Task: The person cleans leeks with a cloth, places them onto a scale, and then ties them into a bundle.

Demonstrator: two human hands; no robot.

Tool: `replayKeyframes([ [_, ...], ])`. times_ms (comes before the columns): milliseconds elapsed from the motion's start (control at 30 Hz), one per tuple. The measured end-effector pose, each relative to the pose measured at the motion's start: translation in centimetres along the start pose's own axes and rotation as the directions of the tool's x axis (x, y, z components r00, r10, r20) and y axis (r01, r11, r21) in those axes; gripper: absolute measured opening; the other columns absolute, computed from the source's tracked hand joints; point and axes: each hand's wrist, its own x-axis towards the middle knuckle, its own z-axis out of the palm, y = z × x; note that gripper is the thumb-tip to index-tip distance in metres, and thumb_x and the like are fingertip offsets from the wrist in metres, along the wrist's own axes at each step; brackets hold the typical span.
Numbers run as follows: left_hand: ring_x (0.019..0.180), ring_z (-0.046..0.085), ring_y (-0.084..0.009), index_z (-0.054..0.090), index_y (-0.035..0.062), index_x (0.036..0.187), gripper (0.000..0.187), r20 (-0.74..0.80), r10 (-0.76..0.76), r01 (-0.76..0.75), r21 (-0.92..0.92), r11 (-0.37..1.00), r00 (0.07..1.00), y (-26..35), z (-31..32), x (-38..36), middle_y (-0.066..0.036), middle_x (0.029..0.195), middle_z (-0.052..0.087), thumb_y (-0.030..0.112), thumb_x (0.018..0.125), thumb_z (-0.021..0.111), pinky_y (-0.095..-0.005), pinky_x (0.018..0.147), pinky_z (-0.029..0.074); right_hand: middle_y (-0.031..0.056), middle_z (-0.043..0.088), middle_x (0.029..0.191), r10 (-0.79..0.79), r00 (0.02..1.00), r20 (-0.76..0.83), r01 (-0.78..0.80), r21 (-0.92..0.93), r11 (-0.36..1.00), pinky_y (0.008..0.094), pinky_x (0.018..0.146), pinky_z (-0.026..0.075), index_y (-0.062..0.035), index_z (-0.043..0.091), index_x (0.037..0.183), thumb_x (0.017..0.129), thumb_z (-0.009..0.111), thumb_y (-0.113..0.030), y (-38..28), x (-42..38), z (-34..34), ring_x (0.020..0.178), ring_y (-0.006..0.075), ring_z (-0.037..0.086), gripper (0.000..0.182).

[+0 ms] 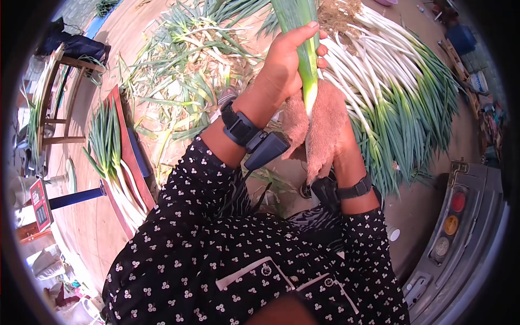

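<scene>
My left hand point(287, 62) is closed around the leafy part of a thick green onion point(307, 73), which stands upright with its green leaves at the top of the view. The onion's pale lower end runs into a brown fuzzy cloth point(327, 116). My right hand point(341, 145) is closed on that cloth around the lower stalk, its fingers mostly covered. What lies inside the folds is hidden. Beyond my right hand spreads a large pile of cleaned green onions point(374, 86) with white stalks and green tops.
Stripped leaves and peelings point(189, 81) litter the ground ahead. To the left, several green onions point(114, 146) lie on a red board point(127, 130) near a red digital scale point(40, 203). A wooden stool point(65, 97) stands farther left; a vehicle's rear light panel point(455, 216) is at right.
</scene>
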Motion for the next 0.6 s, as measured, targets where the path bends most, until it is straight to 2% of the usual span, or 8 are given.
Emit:
replayKeyframes([
  [33,0.071,0.051,-0.0166,0.052,-0.0012,0.098,0.023,0.005,-0.006,0.006,0.009,1.0,1.0,0.1,-0.1,0.1,-0.01,0.089,0.055,0.02,0.088,0.056,-0.0296,0.058,0.044,0.0085,0.056,0.096,-0.036,0.998,-0.048,0.032,-0.076,0.997,0.0326,0.067,0.052,-0.0039,0.046,0.115,0.094,0.046,-0.02,0.0,-0.2,0.5,0.084,0.0193,0.059,0.026],
  [133,0.072,0.051,-0.0166,0.052,-0.0004,0.099,0.023,-0.011,0.034,-0.033,0.072,0.997,0.999,-0.3,0.2,-0.1,-0.01,0.091,0.056,0.019,0.088,0.056,-0.03,0.059,0.044,0.0089,0.055,0.097,-0.137,0.987,-0.082,0.106,-0.31,0.945,0.0314,0.066,0.052,-0.0038,0.046,0.115,0.095,0.045,-0.02,0.5,-0.9,1.3,0.083,0.0196,0.059,0.026],
  [233,0.073,0.05,-0.0162,0.052,-0.0002,0.101,0.022,-0.011,0.076,-0.074,0.129,0.989,0.997,-0.9,0.6,-0.6,-0.01,0.092,0.056,0.018,0.088,0.055,-0.0301,0.059,0.044,0.008,0.056,0.094,-0.039,0.986,-0.165,0.001,-0.22,0.976,0.0293,0.062,0.052,-0.0036,0.047,0.113,0.094,0.046,-0.017,-0.3,-1.4,2.1,0.078,0.0184,0.059,0.023],
  [333,0.073,0.05,-0.0164,0.052,-0.0011,0.101,0.024,-0.003,0.061,-0.061,0.106,0.992,0.998,-1.2,0.5,-0.5,-0.009,0.092,0.055,0.019,0.088,0.055,-0.0302,0.06,0.044,0.007,0.058,0.091,0.008,0.998,-0.06,-0.019,-0.184,0.983,0.0288,0.058,0.051,-0.0036,0.047,0.111,0.094,0.046,-0.017,-1.1,-0.4,1.1,0.073,0.0172,0.059,0.022],
  [433,0.073,0.049,-0.0174,0.052,-0.0023,0.102,0.027,0.012,0.026,-0.027,0.049,0.998,1.0,-1.1,0.4,-0.5,-0.01,0.092,0.054,0.021,0.089,0.053,-0.0308,0.06,0.043,0.0062,0.058,0.087,0.001,0.995,-0.102,-0.009,-0.078,0.997,0.0284,0.057,0.051,-0.0039,0.049,0.107,0.094,0.048,-0.018,-0.7,0.5,0.4,0.069,0.0161,0.059,0.019],
  [467,0.073,0.049,-0.0179,0.052,-0.0027,0.102,0.028,0.021,0.018,-0.019,0.03,0.999,1.0,-0.9,0.3,-0.4,-0.01,0.092,0.054,0.022,0.089,0.053,-0.0311,0.059,0.043,0.006,0.058,0.091,0.051,0.994,0.095,-0.052,0.01,0.999,0.028,0.06,0.051,-0.0034,0.05,0.109,0.093,0.05,-0.017,-0.8,0.0,-0.1,0.073,0.0149,0.059,0.021],
  [567,0.073,0.048,-0.0194,0.052,-0.0038,0.102,0.031,0.015,-0.008,0.008,0.006,1.0,1.0,-0.1,-0.3,-0.1,-0.011,0.091,0.053,0.024,0.089,0.052,-0.0318,0.059,0.042,0.0055,0.058,0.095,-0.011,0.999,0.041,0.016,-0.114,0.993,0.0281,0.065,0.052,-0.0035,0.05,0.113,0.093,0.05,-0.016,0.1,-0.2,-0.7,0.079,0.0145,0.059,0.024],
  [600,0.072,0.047,-0.0198,0.051,-0.0038,0.103,0.032,-0.018,-0.007,0.007,0.003,1.0,1.0,0.1,-0.4,0.0,-0.012,0.091,0.053,0.025,0.088,0.052,-0.0318,0.059,0.041,0.0054,0.058,0.096,0.006,0.999,0.038,0.003,-0.215,0.977,0.0283,0.067,0.052,-0.0038,0.049,0.115,0.093,0.05,-0.016,0.1,-0.6,-0.7,0.081,0.0144,0.059,0.025],
])
